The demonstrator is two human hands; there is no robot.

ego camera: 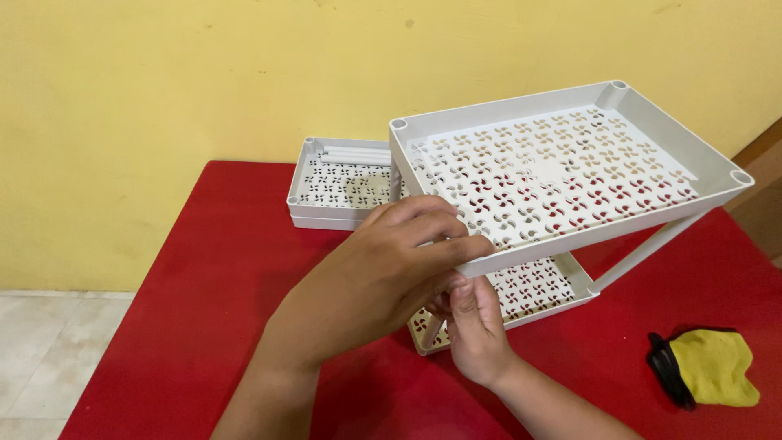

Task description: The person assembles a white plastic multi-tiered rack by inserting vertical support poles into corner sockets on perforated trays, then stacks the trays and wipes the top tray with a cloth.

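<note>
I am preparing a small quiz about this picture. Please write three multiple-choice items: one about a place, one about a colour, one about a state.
1. Where does the spare tray lie?
A. at the far edge of the table, by the wall
B. on the floor
C. on the yellow cloth

2. What colour is the table?
A. blue
B. red
C. green

3. How does the top tray of the rack sit?
A. level
B. upside down
C. tilted, near left corner gripped by the left hand

Answers: 1 A, it lies behind the rack near the yellow wall. 2 B, the surface is red all over. 3 C, the far right side sits higher, and the right hand works beneath the corner.
</note>
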